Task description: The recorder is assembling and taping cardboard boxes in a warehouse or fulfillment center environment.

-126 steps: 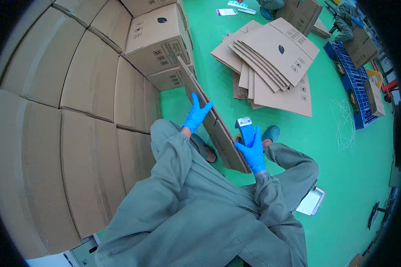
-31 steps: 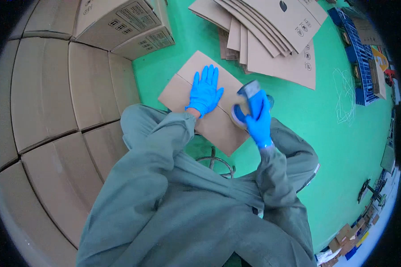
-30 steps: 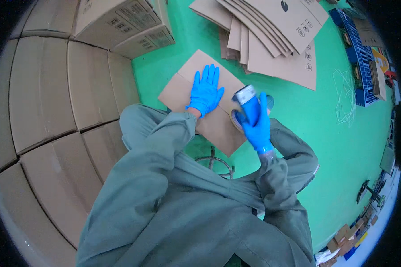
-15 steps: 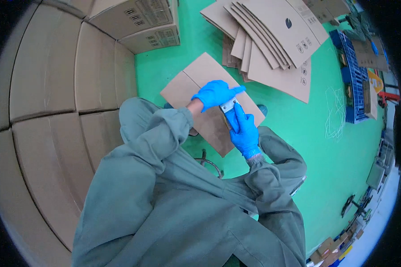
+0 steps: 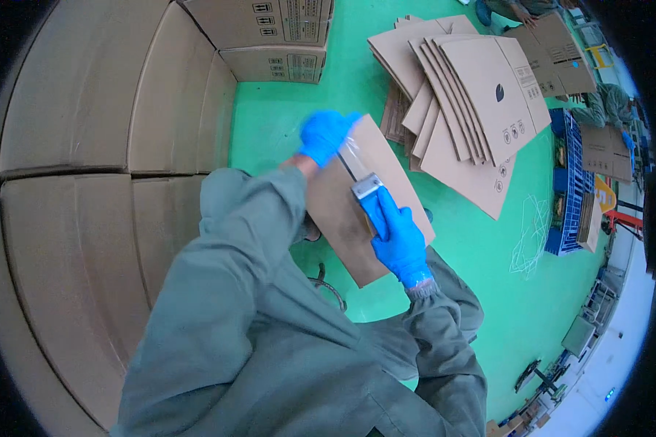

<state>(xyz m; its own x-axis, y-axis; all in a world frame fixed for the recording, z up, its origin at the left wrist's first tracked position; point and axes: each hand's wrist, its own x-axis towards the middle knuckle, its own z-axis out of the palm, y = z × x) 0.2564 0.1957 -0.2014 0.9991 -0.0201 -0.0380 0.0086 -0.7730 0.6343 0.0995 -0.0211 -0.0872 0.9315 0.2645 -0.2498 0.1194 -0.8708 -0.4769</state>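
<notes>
A brown cardboard carton (image 5: 395,173) stands tilted between my knees. My right hand (image 5: 402,246), in a blue glove, grips the blue handle of a tape dispenser (image 5: 366,186), whose metal head rests at the carton's top. A shiny strip of clear tape (image 5: 353,157) runs from that head along the carton toward the far edge. My left hand (image 5: 328,137), also gloved in blue, is over the far left part of the carton, near the strip's far end. Motion blurs its fingers, so their closing cannot be made out.
Large cartons (image 5: 65,240) are stacked like a wall on my left, with more cartons (image 5: 270,58) ahead. Flattened cardboard sheets (image 5: 488,95) lie piled at the far right. White strapping (image 5: 530,237) and a blue crate (image 5: 574,182) are on the right. Another person (image 5: 608,105) works beyond.
My left hand has moved left and away from the dispenser. The dispenser has come nearer to me in my right hand, and a tape strip now shows behind it. The view has shifted.
</notes>
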